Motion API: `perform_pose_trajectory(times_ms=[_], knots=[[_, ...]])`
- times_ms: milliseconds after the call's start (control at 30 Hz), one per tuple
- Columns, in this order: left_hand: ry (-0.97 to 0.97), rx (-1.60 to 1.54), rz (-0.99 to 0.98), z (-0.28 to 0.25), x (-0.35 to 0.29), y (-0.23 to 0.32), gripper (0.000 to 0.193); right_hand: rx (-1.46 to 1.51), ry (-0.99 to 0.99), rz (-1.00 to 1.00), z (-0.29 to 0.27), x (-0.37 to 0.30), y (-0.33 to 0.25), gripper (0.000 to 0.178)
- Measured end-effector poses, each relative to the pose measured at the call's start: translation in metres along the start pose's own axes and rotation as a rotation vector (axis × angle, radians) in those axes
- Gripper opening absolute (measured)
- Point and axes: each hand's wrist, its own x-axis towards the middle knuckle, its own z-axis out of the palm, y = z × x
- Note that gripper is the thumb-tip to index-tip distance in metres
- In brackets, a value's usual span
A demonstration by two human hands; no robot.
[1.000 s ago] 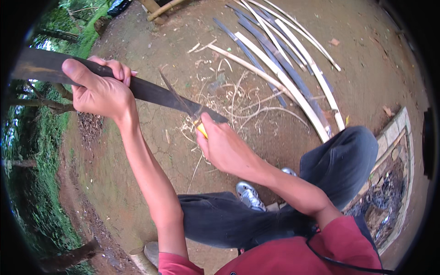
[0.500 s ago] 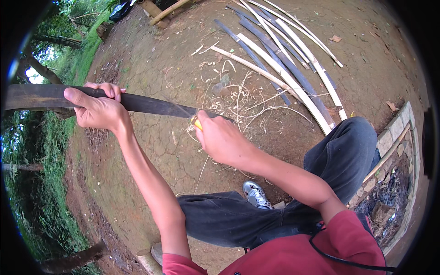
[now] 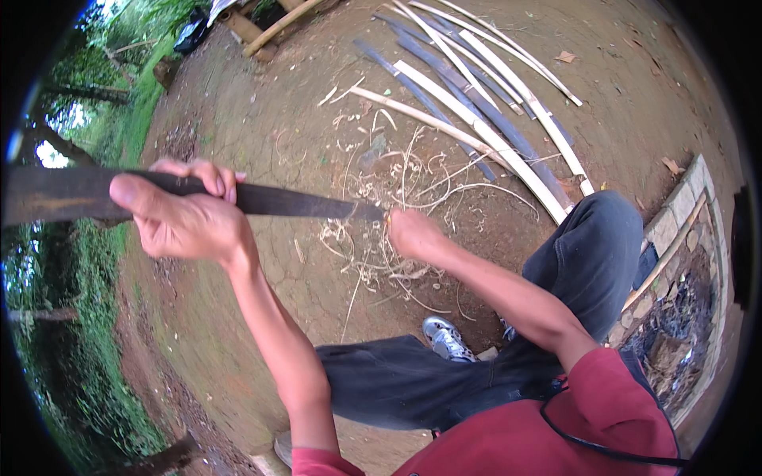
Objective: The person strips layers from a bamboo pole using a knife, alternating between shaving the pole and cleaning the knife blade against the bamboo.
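A long dark bamboo strip (image 3: 294, 202) runs from the left edge toward the middle, held up above the ground. Around its wider part my left hand (image 3: 186, 206) is closed, thumb on the near side and fingers over the far one. My right hand (image 3: 414, 235) is a closed fist at the strip's narrow right end. It grips a small yellow-handled knife, mostly hidden by the fingers; only a speck of yellow shows. Below lie pale curled shavings (image 3: 409, 170), scattered over the dirt.
Several split bamboo strips (image 3: 508, 147), some pale and some dark, lie on the ground ahead and to the right. A stone-edged pit (image 3: 675, 206) with ash is at the right. My bent knee (image 3: 591, 246) rises near the strips. Greenery (image 3: 87, 333) borders the left.
My right hand has slid right and slightly down along the strip to its end. My left hand and the strip have dropped a little, and the view has shifted slightly.
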Motion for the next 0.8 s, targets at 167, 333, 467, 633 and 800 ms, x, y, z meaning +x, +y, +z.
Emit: perform_pose_trajectory(times_ms=[167, 333, 467, 633, 800], knots=[[-0.033, 0.024, 0.025, 0.002, 0.003, -0.001, 0.057, 0.145, 0.175, -0.205, -0.020, -0.030, -0.041, 0.027], [0.020, 0.043, 0.002, -0.012, 0.012, -0.010, 0.057, 0.129, 0.159, -0.157, 0.000, -0.002, -0.018, 0.024], [0.013, 0.068, 0.019, -0.017, 0.004, -0.003, 0.058, 0.126, 0.133, -0.212, -0.027, -0.036, -0.055, 0.027], [0.049, 0.006, 0.001, -0.003, -0.002, 0.002, 0.059, 0.069, 0.066, -0.056, 0.015, 0.003, 0.019, 0.026], [0.002, 0.086, 0.046, -0.007, -0.001, -0.001, 0.059, 0.124, 0.157, -0.157, 0.003, -0.030, -0.023, 0.026]])
